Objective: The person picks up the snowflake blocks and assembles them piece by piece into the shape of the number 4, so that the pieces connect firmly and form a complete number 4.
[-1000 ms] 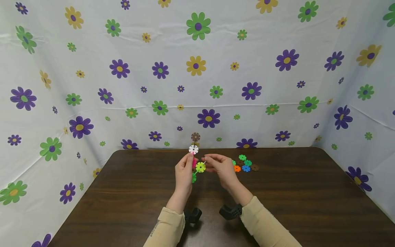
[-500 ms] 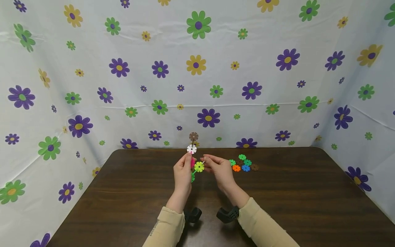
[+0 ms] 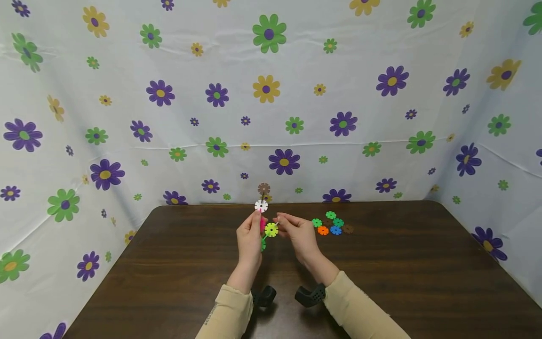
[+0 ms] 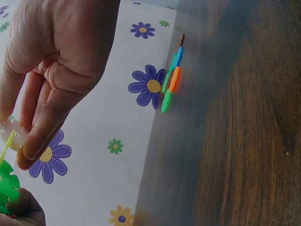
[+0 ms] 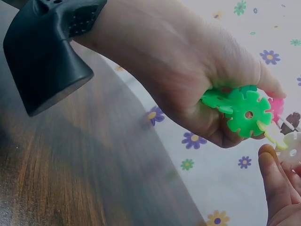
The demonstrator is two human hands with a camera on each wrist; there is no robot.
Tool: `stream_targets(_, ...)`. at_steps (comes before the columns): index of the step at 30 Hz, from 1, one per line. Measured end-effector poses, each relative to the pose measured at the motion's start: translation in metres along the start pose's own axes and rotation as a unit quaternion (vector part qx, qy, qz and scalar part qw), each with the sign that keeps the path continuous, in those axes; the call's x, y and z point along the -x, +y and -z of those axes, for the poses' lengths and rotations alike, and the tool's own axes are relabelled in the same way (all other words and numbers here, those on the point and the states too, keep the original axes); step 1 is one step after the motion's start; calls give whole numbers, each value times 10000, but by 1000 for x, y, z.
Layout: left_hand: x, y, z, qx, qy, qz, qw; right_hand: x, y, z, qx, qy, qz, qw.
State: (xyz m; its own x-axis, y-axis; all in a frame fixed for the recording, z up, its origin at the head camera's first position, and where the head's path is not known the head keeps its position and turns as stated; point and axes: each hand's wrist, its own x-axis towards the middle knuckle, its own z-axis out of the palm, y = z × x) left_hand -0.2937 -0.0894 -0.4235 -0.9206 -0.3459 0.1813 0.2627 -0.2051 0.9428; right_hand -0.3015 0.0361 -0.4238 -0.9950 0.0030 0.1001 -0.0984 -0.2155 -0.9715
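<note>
My left hand (image 3: 249, 240) grips a chain of slotted plastic discs above the table. From its top the chain shows a brown disc (image 3: 264, 189), a white disc (image 3: 261, 205), a pink disc (image 3: 262, 225), a yellow disc (image 3: 271, 230) and a green disc (image 3: 263, 245). Some of the green pieces sit inside the left palm, seen in the right wrist view. Between thumb and fingers, my right hand (image 3: 301, 237) pinches a pale translucent disc (image 5: 290, 148), which meets the yellow disc's edge. Whether their slots are fully engaged I cannot tell.
Several loose discs lie on the dark wooden table (image 3: 381, 273), right of the hands, among them an orange disc (image 3: 323, 230), a blue disc (image 3: 336, 230) and a brown disc (image 3: 348, 229). A flower-patterned cloth (image 3: 360, 174) hangs behind and at both sides.
My right hand has shifted slightly left toward the left hand, uncovering more of the leftmost loose green disc. The view has also drifted a little. Both grips look unchanged.
</note>
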Motion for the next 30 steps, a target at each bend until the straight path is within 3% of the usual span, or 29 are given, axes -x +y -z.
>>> stream_targets(8, -1, -2, 1, -10, -2, 78, 10000, 0, -2, 2, -54, -187, -16, 9998)
stream_targets(16, 0, -3, 0, -8, 102, 108, 9999, 12, -22, -3, 137, -207, -68, 9997)
stream_targets(25, 1, -2, 0, -79, 92, 49, 9999, 3, 3, -4, -35, 125, -117, 9998)
stream_targets(30, 1, -2, 0, -72, 40, 38, 10000, 1, 5, -2, -36, 25, -193, 9998)
